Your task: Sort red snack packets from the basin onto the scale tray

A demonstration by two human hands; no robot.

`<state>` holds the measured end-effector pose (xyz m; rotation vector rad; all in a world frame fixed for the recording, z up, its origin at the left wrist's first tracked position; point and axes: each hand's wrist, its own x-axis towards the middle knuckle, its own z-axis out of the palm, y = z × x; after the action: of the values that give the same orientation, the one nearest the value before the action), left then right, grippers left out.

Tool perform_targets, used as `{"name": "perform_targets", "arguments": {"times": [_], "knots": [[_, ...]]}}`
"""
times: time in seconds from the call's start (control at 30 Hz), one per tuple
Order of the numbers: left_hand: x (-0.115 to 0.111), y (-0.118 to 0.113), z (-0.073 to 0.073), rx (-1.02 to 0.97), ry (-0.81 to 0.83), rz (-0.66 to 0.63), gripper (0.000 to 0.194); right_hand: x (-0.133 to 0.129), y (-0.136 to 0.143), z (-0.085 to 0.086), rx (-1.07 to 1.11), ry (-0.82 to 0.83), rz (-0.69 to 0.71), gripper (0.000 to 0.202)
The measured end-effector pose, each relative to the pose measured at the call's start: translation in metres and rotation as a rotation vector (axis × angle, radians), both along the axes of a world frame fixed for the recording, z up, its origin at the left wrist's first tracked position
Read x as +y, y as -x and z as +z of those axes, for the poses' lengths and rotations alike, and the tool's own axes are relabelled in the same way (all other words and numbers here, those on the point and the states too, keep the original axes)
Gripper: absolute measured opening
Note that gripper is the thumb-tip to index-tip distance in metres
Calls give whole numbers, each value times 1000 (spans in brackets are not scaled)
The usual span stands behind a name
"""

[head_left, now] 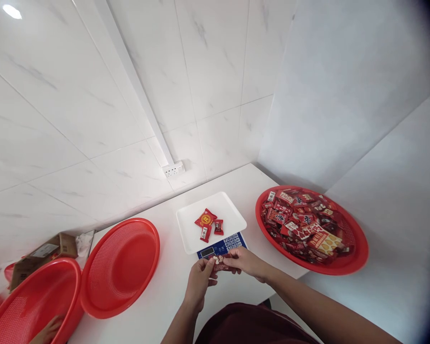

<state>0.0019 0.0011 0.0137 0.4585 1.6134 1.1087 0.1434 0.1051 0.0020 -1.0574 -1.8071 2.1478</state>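
Note:
A dark red snack packet [222, 263] with pale lettering is stretched between my two hands, in front of the table. My left hand [199, 278] pinches its left end and my right hand [248, 263] grips its right end. Just beyond my fingers is a blue digital scale [221, 247] with number keys and a small display. A white tray [186, 224] rests on the scale and covers part of it. Lying in the tray are a larger red packet [205, 218] with a gold emblem, a small dark red packet [218, 227] and a red packet with a white label [205, 233].
At the right stands a red basket [360, 255] heaped with red snack packets [301, 222]. Another red basket [120, 267] is to the left, beside a third basket [32, 301] with another person's hand [48, 330] in it. A cardboard box [43, 253] stands behind. A power socket [174, 169] is on the wall.

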Motion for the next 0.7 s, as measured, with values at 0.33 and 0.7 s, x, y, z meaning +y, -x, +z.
{"name": "perform_targets", "arguments": {"times": [0.33,0.7], "knots": [[-3,2,0,-43,23,-60,43,17,-1,-2,-72,35,15,31],[-33,19,-2,-62,62,-12,39,65,42,-23,-312,-150,-217,25]]}}
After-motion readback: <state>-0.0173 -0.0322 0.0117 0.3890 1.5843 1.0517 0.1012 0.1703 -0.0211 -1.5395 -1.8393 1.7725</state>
